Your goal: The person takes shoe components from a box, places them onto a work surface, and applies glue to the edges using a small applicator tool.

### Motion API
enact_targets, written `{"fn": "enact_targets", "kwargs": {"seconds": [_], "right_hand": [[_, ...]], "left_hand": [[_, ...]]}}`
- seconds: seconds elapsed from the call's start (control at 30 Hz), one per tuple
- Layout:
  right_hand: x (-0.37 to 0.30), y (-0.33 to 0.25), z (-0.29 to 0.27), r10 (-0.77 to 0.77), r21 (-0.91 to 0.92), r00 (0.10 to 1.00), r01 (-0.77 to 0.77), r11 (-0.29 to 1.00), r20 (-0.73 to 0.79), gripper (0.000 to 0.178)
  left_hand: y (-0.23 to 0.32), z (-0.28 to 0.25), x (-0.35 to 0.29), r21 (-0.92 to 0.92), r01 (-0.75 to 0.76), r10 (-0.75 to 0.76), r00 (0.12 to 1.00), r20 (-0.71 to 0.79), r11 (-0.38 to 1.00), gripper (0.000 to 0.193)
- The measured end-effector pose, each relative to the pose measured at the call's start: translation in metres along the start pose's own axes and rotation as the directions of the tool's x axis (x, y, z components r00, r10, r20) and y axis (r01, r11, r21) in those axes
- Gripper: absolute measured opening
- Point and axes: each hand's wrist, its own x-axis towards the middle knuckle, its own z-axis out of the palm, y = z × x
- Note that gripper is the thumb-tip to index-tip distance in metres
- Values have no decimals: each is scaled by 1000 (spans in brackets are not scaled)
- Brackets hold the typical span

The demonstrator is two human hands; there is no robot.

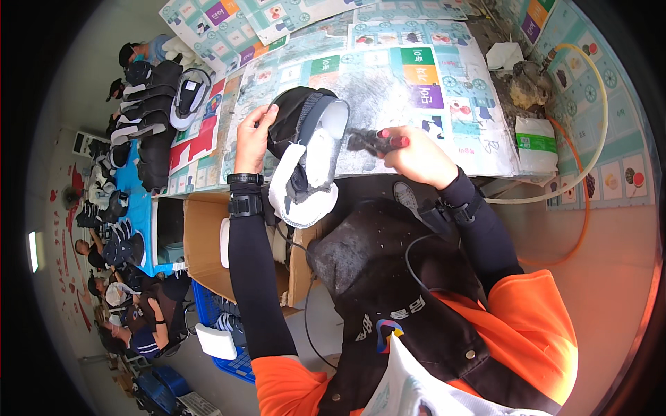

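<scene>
At the table's near edge, my left hand [254,141] grips a black, white and grey shoe [318,149] by its black side, thumb and fingers closed on it. The shoe is tilted, its white part hanging past the edge toward me. Just right of it my right hand [422,158] is wrapped round a small red-handled tool [394,141]. The tool's dark, fuzzy head points left at the shoe, with a small gap between them. Its exact kind is hard to make out, though it resembles a brush.
Printed sheets with grey smudges cover the table [388,90]. Shoes [156,104] crowd its left side. Below stand a cardboard box [208,236] and a blue basket [239,360]. A yellowish hose [602,90] and an orange hose [588,208] curve at right. Other people [149,322] sit far left.
</scene>
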Motion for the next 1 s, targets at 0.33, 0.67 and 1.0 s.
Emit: {"fn": "enact_targets", "kwargs": {"seconds": [0.33, 0.67, 1.0], "right_hand": [[-22, -9, 8, 88, 105, 988, -101, 989, 127, 23], [-64, -2, -50, 282, 456, 947, -185, 870, -154, 29], [-60, -4, -58, 228, 489, 953, -104, 866, -200, 32]], "left_hand": [[13, 6, 2, -15, -2, 2, 1000, -1, 1000, 29], [116, 40, 3, 503, -806, 565, 583, 584, 311, 21], [51, 82, 5, 907, 25, 410, 886, -215, 421, 40]]}}
